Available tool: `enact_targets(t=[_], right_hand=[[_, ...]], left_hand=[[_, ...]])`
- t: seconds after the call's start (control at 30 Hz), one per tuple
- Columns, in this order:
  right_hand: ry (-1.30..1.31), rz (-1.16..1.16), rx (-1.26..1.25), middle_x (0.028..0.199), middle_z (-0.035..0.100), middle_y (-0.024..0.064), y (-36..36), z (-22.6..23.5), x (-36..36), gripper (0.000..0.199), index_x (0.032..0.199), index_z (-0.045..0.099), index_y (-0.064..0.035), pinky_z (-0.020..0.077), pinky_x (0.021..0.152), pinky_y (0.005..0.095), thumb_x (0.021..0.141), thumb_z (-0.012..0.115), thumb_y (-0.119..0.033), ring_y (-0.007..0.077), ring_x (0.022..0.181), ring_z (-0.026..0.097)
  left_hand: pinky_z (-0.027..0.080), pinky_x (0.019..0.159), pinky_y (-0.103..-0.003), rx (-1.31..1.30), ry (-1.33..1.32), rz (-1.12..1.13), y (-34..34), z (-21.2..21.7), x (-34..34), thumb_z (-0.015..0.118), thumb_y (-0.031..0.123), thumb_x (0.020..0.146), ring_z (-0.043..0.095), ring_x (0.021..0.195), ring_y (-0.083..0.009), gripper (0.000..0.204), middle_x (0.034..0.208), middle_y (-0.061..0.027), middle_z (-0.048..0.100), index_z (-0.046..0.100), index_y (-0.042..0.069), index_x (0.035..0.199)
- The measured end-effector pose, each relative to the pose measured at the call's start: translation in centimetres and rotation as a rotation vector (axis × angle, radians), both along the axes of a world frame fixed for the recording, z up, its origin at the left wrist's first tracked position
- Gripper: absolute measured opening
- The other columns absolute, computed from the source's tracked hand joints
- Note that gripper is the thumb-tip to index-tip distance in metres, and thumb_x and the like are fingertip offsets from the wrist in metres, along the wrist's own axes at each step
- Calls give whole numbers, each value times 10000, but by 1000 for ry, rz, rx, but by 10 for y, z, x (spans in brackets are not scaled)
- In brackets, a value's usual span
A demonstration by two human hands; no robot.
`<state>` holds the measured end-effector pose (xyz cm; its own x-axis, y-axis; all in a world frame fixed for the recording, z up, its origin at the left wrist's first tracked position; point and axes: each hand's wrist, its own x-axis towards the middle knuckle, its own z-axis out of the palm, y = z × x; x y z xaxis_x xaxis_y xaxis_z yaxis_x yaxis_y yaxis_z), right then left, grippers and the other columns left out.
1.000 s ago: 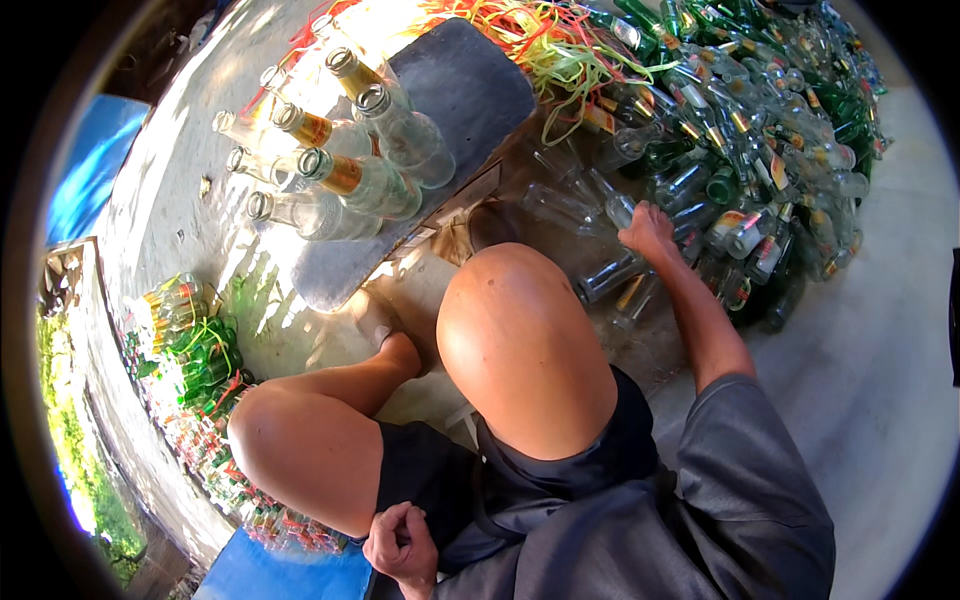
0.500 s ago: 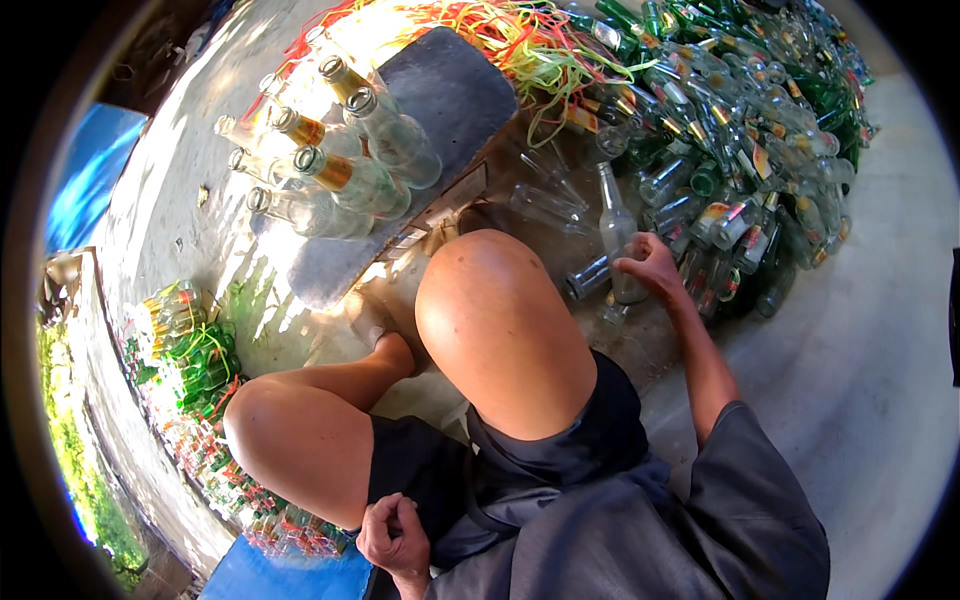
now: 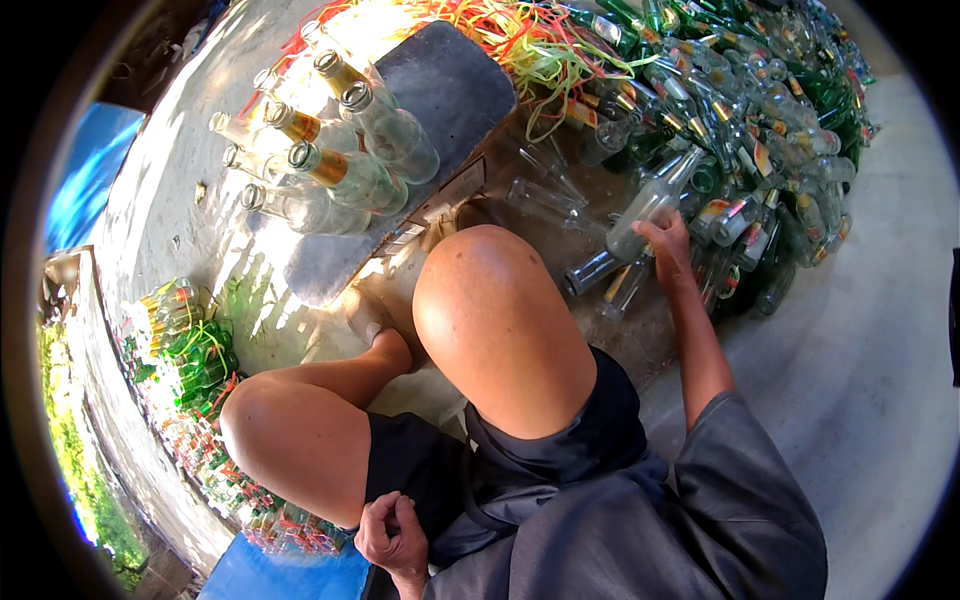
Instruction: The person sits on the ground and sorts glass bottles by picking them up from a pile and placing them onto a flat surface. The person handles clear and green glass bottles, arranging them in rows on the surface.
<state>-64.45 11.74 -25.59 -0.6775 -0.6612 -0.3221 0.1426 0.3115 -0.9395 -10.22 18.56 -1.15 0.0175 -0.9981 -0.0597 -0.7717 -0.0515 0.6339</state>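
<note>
A clear glass bottle [image 3: 645, 205] is gripped in my right hand [image 3: 668, 242], fingers and thumb around its lower body. It leans, its neck toward the upper right against the heap of bottles [image 3: 745, 150]. Close to my left thigh, my left hand [image 3: 393, 535] rests with its fingers curled in a loose fist, nothing showing in it. Several clear bottles [image 3: 325, 185], some with gold neck labels, stand upright in a group on a dark board [image 3: 445, 85] ahead of my knees. Loose clear bottles [image 3: 592, 272] lie on the ground beside my right hand.
Red and yellow-green plastic strips [image 3: 540, 40] lie tangled behind the board. At the left, bundled green and clear bottles [image 3: 200, 360] run along the ground. A blue surface [image 3: 285, 575] is at the lower left. My bent knees lie between my two hands.
My right hand has lifted the bottle slightly and tilted its neck from upright toward the right. My left hand stays at my thigh.
</note>
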Motion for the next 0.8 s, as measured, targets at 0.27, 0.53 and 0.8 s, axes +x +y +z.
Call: enact_targets(t=[0.27,0.53,0.8], right_hand=[[221,-85,44,1121,663,44,-23,-49,-13,614,1225,577,-18,527,914,327,735,926,-137,157,1012,638],[514,-77,192,1152,674,131,-43,-78,-22,741,1221,555,4,542,947,390,659,970,-244,268,1062,669],[564,-180,190,1183,682,173,-69,-74,-9,734,1220,575,11,541,968,431,655,960,-256,332,1082,682]], left_hand=[[443,509,-232,-67,-31,15,-5,-3,-7,727,-63,831,589,495,-102,102,680,-49,697,711,21,886],[462,523,-230,-45,-55,5,-9,-1,-9,734,-53,842,621,531,-109,93,699,-52,709,713,23,891],[503,554,-214,3,-75,45,-9,2,-12,721,-59,886,695,621,-106,72,737,-58,717,714,7,915]])
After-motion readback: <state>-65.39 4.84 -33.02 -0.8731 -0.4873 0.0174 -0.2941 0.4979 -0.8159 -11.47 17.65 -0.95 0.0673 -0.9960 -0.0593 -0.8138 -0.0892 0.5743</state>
